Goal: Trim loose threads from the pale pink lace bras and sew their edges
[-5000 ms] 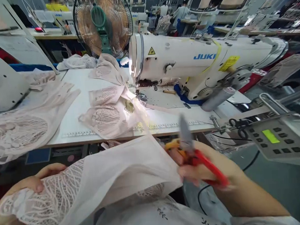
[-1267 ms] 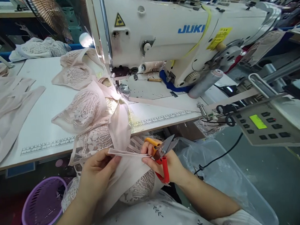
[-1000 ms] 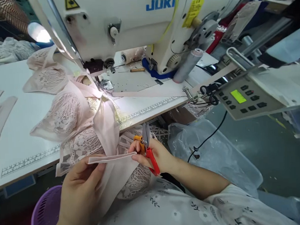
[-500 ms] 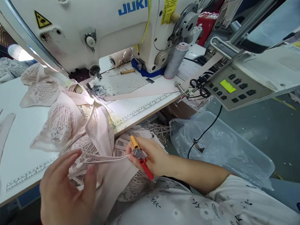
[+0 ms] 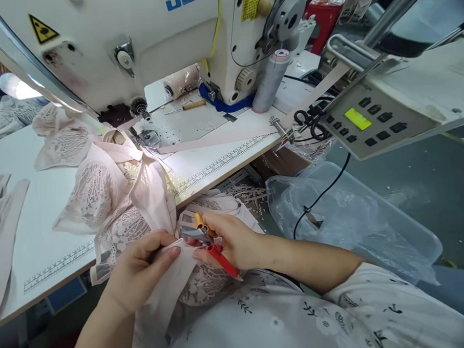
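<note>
My left hand [image 5: 146,270] pinches the edge of a pale pink fabric band [image 5: 164,295] between thumb and fingers. Close beside it, my right hand [image 5: 233,243] is wrapped round small scissors [image 5: 199,234] with one orange and one red handle. The blades point left, just above the band, and the right fingertips are at the fabric too. A lace cup [image 5: 206,284] hangs below the hands. More joined lace pieces [image 5: 96,192] lie on the table and run over its front edge towards my hands.
A white sewing machine [image 5: 96,51] stands over the white table [image 5: 48,195] with printed rulers. A pink strip [image 5: 219,142] runs to a metal guide at right, near a control panel [image 5: 368,119]. A clear plastic bin [image 5: 357,220] sits at lower right.
My left hand has moved right and closed on the band, having been open before. The scissors in my right hand have turned, their blades now pointing left. The view has shifted slightly.
</note>
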Demonstrator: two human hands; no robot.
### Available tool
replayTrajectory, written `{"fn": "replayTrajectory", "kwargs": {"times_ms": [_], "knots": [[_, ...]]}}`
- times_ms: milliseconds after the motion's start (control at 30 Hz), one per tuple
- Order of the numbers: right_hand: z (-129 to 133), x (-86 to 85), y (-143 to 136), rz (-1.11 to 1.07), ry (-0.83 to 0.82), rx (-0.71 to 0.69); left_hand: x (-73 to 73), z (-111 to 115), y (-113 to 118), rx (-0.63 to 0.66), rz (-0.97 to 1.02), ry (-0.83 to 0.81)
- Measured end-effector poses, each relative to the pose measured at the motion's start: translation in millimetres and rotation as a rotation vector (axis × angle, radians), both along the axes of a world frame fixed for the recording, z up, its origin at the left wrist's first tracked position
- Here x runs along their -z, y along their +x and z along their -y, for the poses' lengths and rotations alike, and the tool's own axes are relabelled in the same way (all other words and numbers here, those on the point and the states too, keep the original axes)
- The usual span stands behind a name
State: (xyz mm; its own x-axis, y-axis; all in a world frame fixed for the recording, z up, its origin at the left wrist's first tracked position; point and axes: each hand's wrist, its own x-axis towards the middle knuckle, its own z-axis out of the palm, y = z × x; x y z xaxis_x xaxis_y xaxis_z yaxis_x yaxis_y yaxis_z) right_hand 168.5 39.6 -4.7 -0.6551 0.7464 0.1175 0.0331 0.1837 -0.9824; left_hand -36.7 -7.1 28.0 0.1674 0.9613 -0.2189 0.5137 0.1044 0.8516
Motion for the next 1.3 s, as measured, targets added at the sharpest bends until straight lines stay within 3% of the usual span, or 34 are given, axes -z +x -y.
{"fn": "replayTrajectory", "kwargs": {"times_ms": [167,300,400,633,767,1133,1300], "knots": [[1,5.1,-5,-0.023,-0.080,-0.011,-0.1,7,-7,-0.176,0.192,-0.158],[2,6.5,-8,0.011,-0.110,-0.017,-4.1,9,2,-0.357,0.253,-0.193],[-4,1.9,-2,0.074,-0.125,-0.078,-6.3,10,8,-0.404,0.279,-0.193],[-36,-17.5,19,0.686,0.270,-0.463,-8.8,10,16,-0.450,0.378,-0.174],[-34,-22.8,21,0.840,0.351,-0.576,-4.7,9,12,-0.454,0.351,-0.173],[-26,-25.4,18,0.894,0.327,-0.499,9.4,10,1,-0.408,0.346,-0.181],[-22,-11.3,20,0.675,0.229,-0.378,7.7,10,1,-0.388,0.375,-0.188]]}}
